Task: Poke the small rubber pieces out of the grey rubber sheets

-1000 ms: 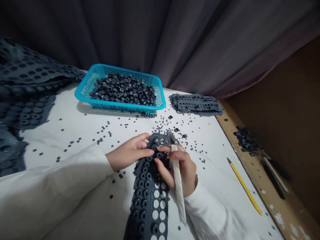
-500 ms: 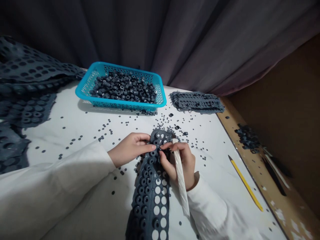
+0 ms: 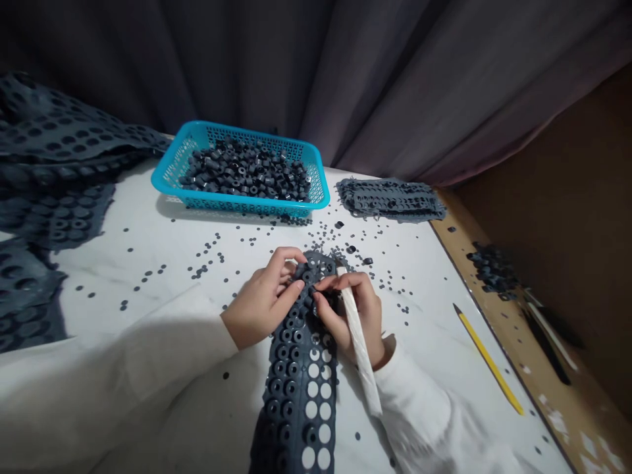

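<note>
1 dark perforated strip (image 3: 302,378) at lower centre of frame; left hand (image 3: 261,303) grasping its left edge; right hand (image 3: 371,319) gripping white-wrapped tool (image 3: 362,349), fingertips at strip.

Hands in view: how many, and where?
2: the left hand holding the dark strip near its far end; the right hand beside it, holding a white-wrapped tool. Some fingers are hidden.

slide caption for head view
Left hand holds a perforated dark strip; right hand holds a wrapped tool, blue basket beyond.
</note>
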Demonstrator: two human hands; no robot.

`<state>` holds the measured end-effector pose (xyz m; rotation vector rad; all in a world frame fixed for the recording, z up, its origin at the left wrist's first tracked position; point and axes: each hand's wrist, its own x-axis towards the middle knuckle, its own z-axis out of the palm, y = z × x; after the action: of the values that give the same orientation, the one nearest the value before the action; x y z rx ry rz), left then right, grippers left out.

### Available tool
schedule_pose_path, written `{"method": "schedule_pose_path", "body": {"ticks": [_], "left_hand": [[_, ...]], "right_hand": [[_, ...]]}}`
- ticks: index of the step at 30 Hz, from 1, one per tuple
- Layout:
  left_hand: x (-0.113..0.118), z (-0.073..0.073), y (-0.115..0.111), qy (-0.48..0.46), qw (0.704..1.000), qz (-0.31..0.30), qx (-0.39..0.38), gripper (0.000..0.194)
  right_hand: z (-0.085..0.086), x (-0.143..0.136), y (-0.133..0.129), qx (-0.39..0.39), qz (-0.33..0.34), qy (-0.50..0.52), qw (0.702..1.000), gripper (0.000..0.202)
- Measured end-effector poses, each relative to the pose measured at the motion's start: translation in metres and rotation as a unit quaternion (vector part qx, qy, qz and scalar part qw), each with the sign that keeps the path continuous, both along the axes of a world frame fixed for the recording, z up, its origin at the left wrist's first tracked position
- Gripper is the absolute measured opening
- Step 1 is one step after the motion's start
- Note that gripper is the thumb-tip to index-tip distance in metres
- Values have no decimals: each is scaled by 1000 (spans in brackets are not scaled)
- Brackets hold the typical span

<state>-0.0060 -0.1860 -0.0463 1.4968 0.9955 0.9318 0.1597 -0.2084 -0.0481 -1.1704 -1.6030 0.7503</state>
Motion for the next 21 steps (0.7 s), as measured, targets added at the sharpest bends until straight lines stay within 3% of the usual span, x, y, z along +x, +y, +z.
{"method": "schedule_pose_path", "body": {"ticks": [4, 6, 8, 10, 12, 15, 18, 21], "left_hand": [[-2, 10, -1, 72, 996, -19, 52, 10], [-2, 20, -1, 60, 997, -33, 40, 10], [-1, 31, 0, 1, 999, -54, 1, 15], [1, 41, -1, -84, 993, -66, -44, 23], [0, 47, -3, -146, 986, -49, -68, 43], [-6, 47, -12, -140, 982, -56, -112, 70], [-16, 45, -24, -96, 969, -139, -181, 46], [-32, 57, -30, -56, 971, -155, -174, 26]], "right_hand": [[7, 7, 6, 8, -22, 37, 999, 28], [18, 14, 13, 33, -37, 27, 998, 30], [36, 20, 20, 24, -11, -2, 1000, 31], [56, 23, 25, -13, 37, -31, 999, 30], [78, 22, 27, -21, 58, -40, 997, 31], [110, 14, 22, 18, 53, -37, 998, 31], [135, 5, 11, 54, 25, -35, 998, 29], [150, 6, -2, 75, -17, -26, 997, 27]]}}
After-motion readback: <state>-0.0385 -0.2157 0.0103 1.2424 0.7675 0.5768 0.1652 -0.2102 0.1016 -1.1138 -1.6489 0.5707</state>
